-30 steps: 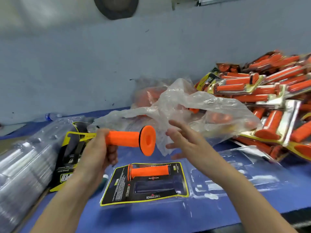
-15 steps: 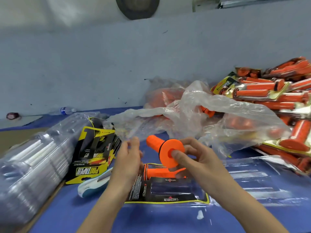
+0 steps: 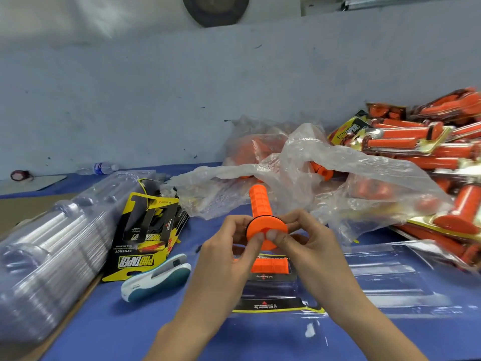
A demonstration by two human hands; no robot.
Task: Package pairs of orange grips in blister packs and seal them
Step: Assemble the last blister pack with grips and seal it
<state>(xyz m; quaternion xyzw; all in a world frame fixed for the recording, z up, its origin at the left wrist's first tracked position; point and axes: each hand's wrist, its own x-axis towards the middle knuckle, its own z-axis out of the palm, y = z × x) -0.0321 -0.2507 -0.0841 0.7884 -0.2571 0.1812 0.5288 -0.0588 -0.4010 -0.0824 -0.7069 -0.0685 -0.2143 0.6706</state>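
My left hand (image 3: 229, 246) and right hand (image 3: 305, 243) pinch the orange grip (image 3: 260, 204) by its flange, shaft pointing far; the blister pack (image 3: 270, 306) slot below runs left-right.

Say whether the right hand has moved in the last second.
Yes. The right hand drew back from the crumpled clear plastic bag toward the person, now pinching the orange rubber grip above the black-and-yellow blister card.

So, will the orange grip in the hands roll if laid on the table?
Likely only in a curve: the orange grip is round, but one end has a wide flange. Its ribbed surface probably is not slippery.
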